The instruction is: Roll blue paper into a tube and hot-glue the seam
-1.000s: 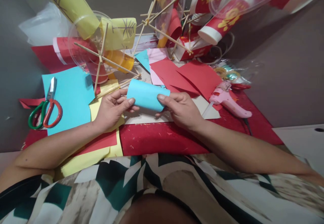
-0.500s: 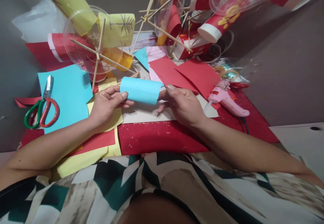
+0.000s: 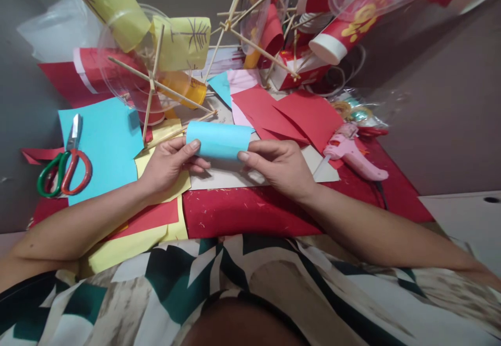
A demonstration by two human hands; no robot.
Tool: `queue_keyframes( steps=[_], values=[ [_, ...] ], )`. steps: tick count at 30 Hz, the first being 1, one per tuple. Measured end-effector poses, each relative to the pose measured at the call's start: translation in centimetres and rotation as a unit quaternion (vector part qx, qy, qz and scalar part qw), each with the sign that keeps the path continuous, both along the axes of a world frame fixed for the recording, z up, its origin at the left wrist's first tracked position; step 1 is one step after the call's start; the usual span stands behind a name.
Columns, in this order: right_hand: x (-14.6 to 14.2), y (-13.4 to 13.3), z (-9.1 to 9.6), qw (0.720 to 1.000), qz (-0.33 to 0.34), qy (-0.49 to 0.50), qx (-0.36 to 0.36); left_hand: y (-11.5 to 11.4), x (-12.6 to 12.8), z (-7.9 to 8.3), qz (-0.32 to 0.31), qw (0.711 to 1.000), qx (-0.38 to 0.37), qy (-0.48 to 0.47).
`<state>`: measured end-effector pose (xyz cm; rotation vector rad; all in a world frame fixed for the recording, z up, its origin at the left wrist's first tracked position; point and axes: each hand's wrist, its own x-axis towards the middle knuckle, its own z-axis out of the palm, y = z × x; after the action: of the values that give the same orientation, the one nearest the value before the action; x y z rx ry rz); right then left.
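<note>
A light blue paper rolled into a tube [image 3: 218, 140] lies sideways between my hands, above a pale sheet of card. My left hand [image 3: 168, 164] pinches its left end with thumb and fingers. My right hand [image 3: 279, 166] grips its right end, thumb on the front. Both hands hover just over the work surface, with red and yellow paper sheets beneath and around them.
Scissors [image 3: 64, 163] with green and red handles lie on a blue sheet [image 3: 105, 145] at the left. A pink glue gun [image 3: 352, 153] rests at the right. Behind stand stick frames [image 3: 156, 82] with yellow paper rolls, clear plastic lids and red paper cups [image 3: 340, 35]. Red paper sheets [image 3: 297, 116] lie behind my right hand.
The tube has been turned and shifted slightly between my fingers. My right hand let go of the end briefly and now grips it again with the thumb on the front.
</note>
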<state>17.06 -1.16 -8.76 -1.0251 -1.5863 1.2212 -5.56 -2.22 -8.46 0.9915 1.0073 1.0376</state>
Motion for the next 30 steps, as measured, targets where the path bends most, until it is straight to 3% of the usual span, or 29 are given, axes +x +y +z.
queue_keyframes(
  steps=[5,8,10,13,17,19,22,25,30],
  values=[
    [0.0,0.1,-0.5,0.999,0.005,0.037,0.017,-0.3,0.1,0.0,-0.004,0.999,0.041,0.036],
    [0.0,0.2,-0.6,0.997,0.002,0.066,0.03,-0.8,0.2,0.2,0.016,0.979,0.147,0.143],
    [0.0,0.3,-0.7,0.996,-0.013,0.08,0.023,-1.1,0.0,0.3,0.033,0.94,0.248,0.233],
    [0.1,0.6,-0.9,0.993,-0.067,0.093,0.004,-1.3,-0.6,0.3,0.036,0.857,0.384,0.342],
    [0.6,1.2,-1.1,0.989,-0.118,0.082,0.036,-1.0,-1.4,0.2,0.011,0.754,0.483,0.445],
    [0.8,1.2,-1.2,0.992,-0.089,0.049,0.074,-1.0,-1.4,0.3,-0.001,0.726,0.482,0.49],
    [0.9,0.8,-1.3,0.99,0.009,-0.011,0.141,-1.2,-1.1,0.6,-0.017,0.695,0.484,0.531],
    [0.7,0.2,-1.5,0.974,0.086,-0.057,0.202,-1.5,-0.8,0.7,-0.038,0.681,0.509,0.526],
    [0.4,0.3,-2.0,0.962,0.114,-0.095,0.227,-1.4,-1.2,0.2,-0.047,0.712,0.554,0.43]
  ],
)
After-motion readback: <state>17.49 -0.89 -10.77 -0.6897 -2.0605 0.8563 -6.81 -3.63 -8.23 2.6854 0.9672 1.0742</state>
